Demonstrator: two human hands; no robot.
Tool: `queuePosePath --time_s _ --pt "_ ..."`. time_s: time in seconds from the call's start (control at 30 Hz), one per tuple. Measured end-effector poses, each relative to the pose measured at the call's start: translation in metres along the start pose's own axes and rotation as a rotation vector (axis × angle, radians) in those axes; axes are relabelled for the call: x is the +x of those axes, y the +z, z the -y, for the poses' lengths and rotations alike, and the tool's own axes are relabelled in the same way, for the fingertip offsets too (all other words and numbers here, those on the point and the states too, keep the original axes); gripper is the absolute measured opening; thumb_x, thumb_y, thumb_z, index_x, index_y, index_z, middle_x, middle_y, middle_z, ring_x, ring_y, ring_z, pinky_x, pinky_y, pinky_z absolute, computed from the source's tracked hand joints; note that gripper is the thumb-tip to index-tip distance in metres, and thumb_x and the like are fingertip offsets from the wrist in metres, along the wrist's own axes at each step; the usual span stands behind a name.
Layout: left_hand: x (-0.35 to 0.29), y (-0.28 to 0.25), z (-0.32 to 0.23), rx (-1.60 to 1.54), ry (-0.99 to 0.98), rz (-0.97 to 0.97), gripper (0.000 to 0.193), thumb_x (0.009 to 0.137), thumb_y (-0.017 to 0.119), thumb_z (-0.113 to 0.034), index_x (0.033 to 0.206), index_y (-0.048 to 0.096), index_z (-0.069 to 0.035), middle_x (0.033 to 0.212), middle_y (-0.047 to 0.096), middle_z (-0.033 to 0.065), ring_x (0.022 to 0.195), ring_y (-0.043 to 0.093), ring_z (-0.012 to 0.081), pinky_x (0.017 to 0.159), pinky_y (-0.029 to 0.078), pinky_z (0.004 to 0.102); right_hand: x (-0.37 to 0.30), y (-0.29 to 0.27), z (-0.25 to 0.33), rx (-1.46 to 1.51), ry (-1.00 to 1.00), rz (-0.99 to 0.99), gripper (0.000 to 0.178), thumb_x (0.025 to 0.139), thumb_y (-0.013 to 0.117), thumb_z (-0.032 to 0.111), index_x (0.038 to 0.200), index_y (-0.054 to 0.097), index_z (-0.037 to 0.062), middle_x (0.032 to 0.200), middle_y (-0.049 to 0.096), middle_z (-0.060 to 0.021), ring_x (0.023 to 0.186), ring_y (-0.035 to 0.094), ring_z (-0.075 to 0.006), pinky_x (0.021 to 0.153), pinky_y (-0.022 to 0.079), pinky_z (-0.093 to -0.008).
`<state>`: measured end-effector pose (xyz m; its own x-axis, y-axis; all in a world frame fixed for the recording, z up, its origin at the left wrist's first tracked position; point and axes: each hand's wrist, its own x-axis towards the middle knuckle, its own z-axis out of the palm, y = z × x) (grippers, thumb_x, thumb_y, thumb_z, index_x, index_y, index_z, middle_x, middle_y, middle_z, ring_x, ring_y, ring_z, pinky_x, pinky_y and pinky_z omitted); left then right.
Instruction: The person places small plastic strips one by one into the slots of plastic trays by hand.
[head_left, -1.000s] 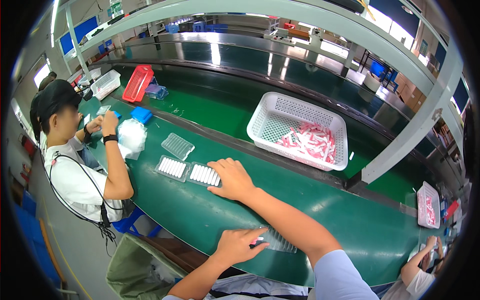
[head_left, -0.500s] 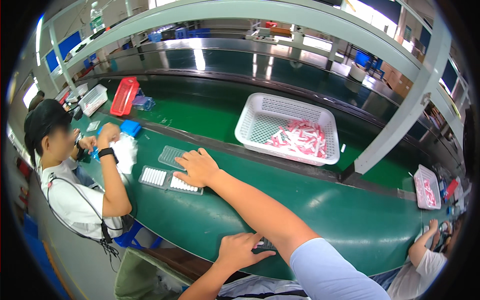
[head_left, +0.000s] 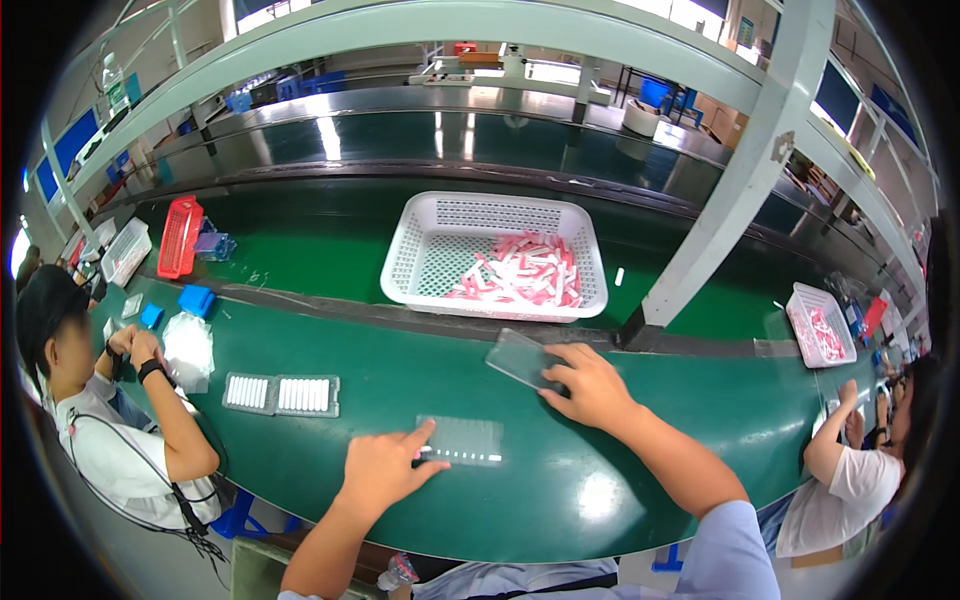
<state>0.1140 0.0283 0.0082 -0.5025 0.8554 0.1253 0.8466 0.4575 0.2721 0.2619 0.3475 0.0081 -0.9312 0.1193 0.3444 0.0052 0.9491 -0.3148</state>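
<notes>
My left hand point(head_left: 382, 472) reaches over the green table with its thumb and index finger at the left end of a clear plastic tray point(head_left: 470, 432). A row of small white marks shows along that tray's near side. Something small and pinkish sits between these fingers, too small to name. My right hand point(head_left: 592, 388) grips the near right end of another clear plastic tray point(head_left: 518, 357), tilted close to the table's dark back edge. To the left lie two joined clear cases point(head_left: 308, 412) with rows of white sticks point(head_left: 305, 394), apart from both hands.
A white basket point(head_left: 400, 270) of pink and white sticks point(head_left: 530, 275) stands behind the dark ledge. A slanted metal post point(head_left: 725, 170) rises on the right. One co-worker point(head_left: 110, 430) sits at left near a plastic bag point(head_left: 188, 350), another point(head_left: 850, 470) at right.
The view has swung right. My right hand has left the cases of white sticks and moved right, now with a clear tray. My left hand has moved forward with the other tray.
</notes>
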Motion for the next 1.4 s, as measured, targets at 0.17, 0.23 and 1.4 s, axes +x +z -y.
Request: queuePosePath --time_s 0.17,0.23,1.4 --pt "0.048 0.010 -0.001 0.034 0.043 -0.004 0.067 0.081 0.075 -0.060 0.129 0.070 -0.013 0.075 0.072 0.0022 0.066 0.071 0.0254 0.057 0.053 0.0390 -0.070 -0.039 -0.020 0.183 0.017 0.025 0.023 0.075 0.080 0.012 0.094 0.071 0.0038 0.135 0.065 -0.0132 0.121 0.060 -0.0338 0.099 0.053 -0.0427" --pt "0.068 0.013 -0.014 0.035 0.105 0.010 0.067 0.082 0.076 -0.058 0.129 0.069 -0.010 0.073 0.072 0.0017 0.067 0.072 0.0246 0.058 0.053 0.0390 -0.083 -0.041 -0.019 0.203 0.019 0.009 0.023 0.075 0.080 0.011 0.094 0.070 0.0033 0.134 0.066 -0.0131 0.121 0.060 -0.0339 0.098 0.053 -0.0424" --pt "0.060 0.050 -0.059 -2.063 -0.301 0.619 0.042 0.107 0.054 -0.012 0.147 0.046 -0.002 0.140 0.060 0.0158 0.125 0.063 0.0266 0.104 0.054 0.0413 -0.010 -0.013 0.071 0.349 0.093 -0.140 0.038 0.080 0.082 0.026 0.113 0.071 0.0096 0.120 0.067 -0.0067 0.114 0.061 -0.0298 0.102 0.043 -0.0467"
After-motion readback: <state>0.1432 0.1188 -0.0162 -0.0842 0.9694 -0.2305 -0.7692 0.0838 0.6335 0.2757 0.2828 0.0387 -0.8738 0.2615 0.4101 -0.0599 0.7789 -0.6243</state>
